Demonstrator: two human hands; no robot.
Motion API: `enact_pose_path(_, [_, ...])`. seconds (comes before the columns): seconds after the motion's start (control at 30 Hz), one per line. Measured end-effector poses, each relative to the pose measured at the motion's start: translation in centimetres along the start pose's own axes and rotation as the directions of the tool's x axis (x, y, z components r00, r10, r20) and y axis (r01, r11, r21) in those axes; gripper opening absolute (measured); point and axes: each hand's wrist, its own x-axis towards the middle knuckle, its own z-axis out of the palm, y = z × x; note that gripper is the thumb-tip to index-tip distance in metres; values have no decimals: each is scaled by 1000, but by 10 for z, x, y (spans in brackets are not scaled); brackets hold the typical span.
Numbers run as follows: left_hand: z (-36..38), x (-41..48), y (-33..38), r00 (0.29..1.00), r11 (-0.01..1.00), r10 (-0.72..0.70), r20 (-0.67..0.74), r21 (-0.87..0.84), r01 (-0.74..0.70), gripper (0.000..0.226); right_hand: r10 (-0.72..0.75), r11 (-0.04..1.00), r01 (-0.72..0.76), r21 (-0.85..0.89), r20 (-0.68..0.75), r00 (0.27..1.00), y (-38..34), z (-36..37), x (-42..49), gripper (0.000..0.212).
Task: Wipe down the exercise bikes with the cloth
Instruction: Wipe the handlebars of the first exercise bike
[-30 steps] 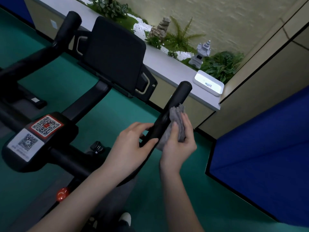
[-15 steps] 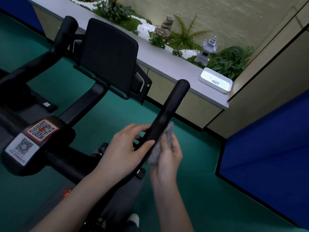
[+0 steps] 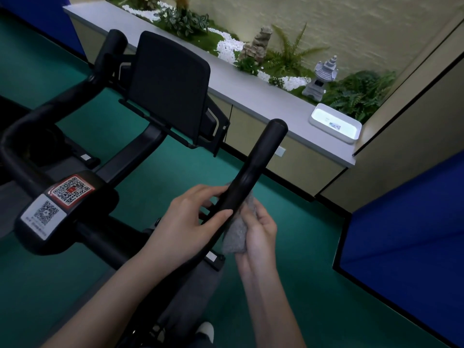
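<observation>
A green floor [image 3: 288, 285] lies under the exercise bike [image 3: 105, 187], with a planter counter [image 3: 251, 96] well beyond. The right hand's [image 3: 258, 232] grip is closed on the grey cloth [image 3: 237, 234], pressing it against the right handlebar [image 3: 251, 169], while just beside it the left hand [image 3: 190, 217] curls loosely around the bar. This looks like mid-wipe of the handlebar; next calls for sliding the cloth up toward the bar's tip, above the grip.

The right handlebar [image 3: 253, 169] rises toward the ledge [image 3: 251, 96], between the two hands. The left hand [image 3: 190, 222] sits on its left side, the right hand [image 3: 261, 232] on its right, with the cloth [image 3: 237, 234] between that hand and the bar. The console panel [image 3: 168, 84] stands left of this bar, the left handlebar [image 3: 108, 54] beyond it. The QR labels [image 3: 57, 199] lie on the hub, left of the hands. A tray [image 3: 335, 123] rests on the ledge, right of the bar tip, with the planter [image 3: 288, 59] behind it.
</observation>
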Motion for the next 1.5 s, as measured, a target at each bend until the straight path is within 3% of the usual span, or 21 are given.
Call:
enact_pose_path(0.23, [0,0,-2,1000,1000,-14,5,20,14,36,-348,931,325,-166,-136,928,-33,12,31,22])
enact_pose_path(0.4, [0,1,-1,1000,999,-25,3,36,25,37,-558,787,498,-365,-75,827,-15,9,6,26])
enact_pose_path(0.53, [0,0,0,1000,999,-28,7,37,27,39,-720,569,625,-534,43,692,-21,11,8,29])
enact_pose_path(0.7, [1,0,-2,999,999,-33,3,34,33,37,-823,359,694,-624,139,551,-53,27,34,28])
enact_pose_path(0.9, [0,0,-3,999,999,-32,8,2,32,40,-792,-12,739,-674,458,405,-35,12,19,33])
enact_pose_path(0.97, [0,0,-3,1000,1000,-28,13,-8,28,41,-777,-69,728,-682,495,390,-32,9,17,33])
enact_pose_path(1.13, [-1,1,-3,1000,999,-22,15,-44,22,43,-812,-76,676,-733,438,384,-38,21,19,30])
enact_pose_path(1.27, [-3,2,-3,1000,996,-15,21,-82,17,40,-702,-206,711,-672,607,371,-40,24,4,27])
enact_pose_path(1.5, [-6,-1,-7,996,985,-91,-4,-149,89,38,-326,-303,684,-664,747,580,-63,49,-5,24])
